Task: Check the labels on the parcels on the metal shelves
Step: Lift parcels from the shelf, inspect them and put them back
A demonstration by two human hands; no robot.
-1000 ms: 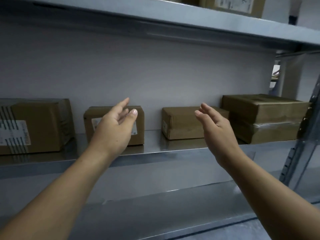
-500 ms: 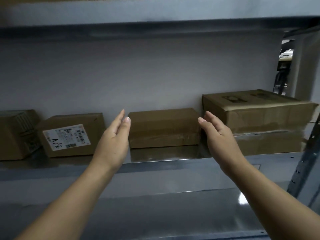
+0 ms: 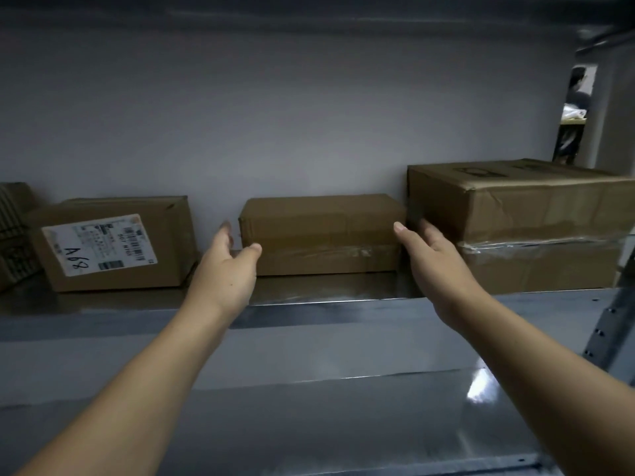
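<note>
A small plain brown parcel (image 3: pixel 323 231) lies on the metal shelf (image 3: pixel 343 309) in the middle, its front showing tape and no label. My left hand (image 3: pixel 228 269) reaches to its left end, fingers extended, thumb at the front lower corner. My right hand (image 3: pixel 436 266) is at its right end, fingers straight, between it and a stack of two larger parcels (image 3: pixel 522 221). To the left stands a parcel with a white label marked A68 (image 3: pixel 106 243).
Another box (image 3: pixel 15 231) shows at the far left edge. A lower metal shelf (image 3: pixel 309 424) spans the foreground, with an upright post (image 3: pixel 608 324) at the right. A grey wall backs the shelf. A person is visible through a gap at the upper right (image 3: pixel 577 94).
Both hands have moved forward and apart to the two ends of the plain middle parcel. The view has closed in on the shelf.
</note>
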